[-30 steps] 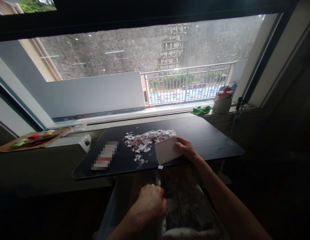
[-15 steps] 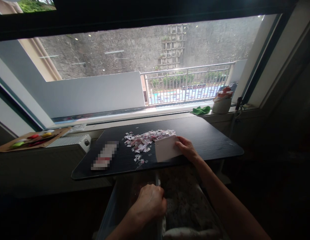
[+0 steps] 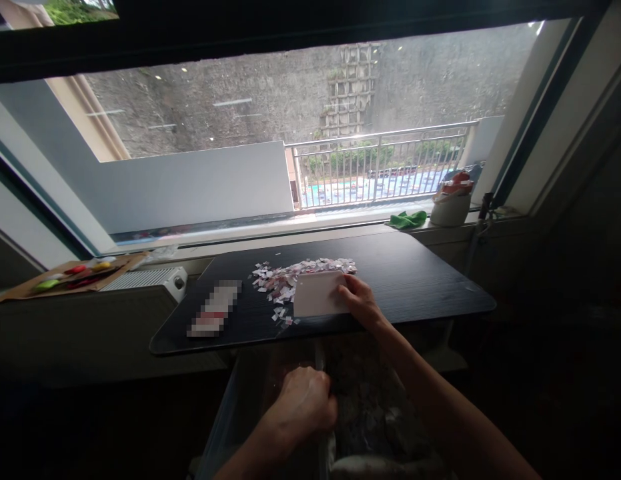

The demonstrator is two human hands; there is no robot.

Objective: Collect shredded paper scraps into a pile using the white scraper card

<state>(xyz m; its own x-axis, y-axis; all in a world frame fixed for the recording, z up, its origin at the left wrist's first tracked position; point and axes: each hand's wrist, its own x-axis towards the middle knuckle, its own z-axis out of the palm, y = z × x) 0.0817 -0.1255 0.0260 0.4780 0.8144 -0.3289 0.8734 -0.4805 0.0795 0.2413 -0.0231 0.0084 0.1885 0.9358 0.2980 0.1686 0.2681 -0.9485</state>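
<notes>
My right hand (image 3: 359, 301) pinches the right end of a white rectangular card (image 3: 315, 293) with a small hole near its upper left corner. The card stands tilted on the black tabletop (image 3: 415, 280), against the near side of a loose heap of small pale paper pieces (image 3: 280, 277). Several stray pieces lie to its left. Below the table's near edge, my left hand (image 3: 307, 400) is closed over the pale rim (image 3: 327, 447) of a container. Its fingertips are hidden. Inside the container, to the right, dim contents (image 3: 365, 400) are too dark to name.
A blurred-out oblong item (image 3: 215, 310) lies on the table's left side. On the sill are a green cloth (image 3: 408, 219) and a pale tub (image 3: 450, 208). A white radiator (image 3: 145, 280) and brown cardboard with colourful items (image 3: 65, 280) are at left. A wide window stands behind.
My right hand has moved the card left along the near side of the paper heap. My left hand keeps its place on the rim. The view has shifted slightly.
</notes>
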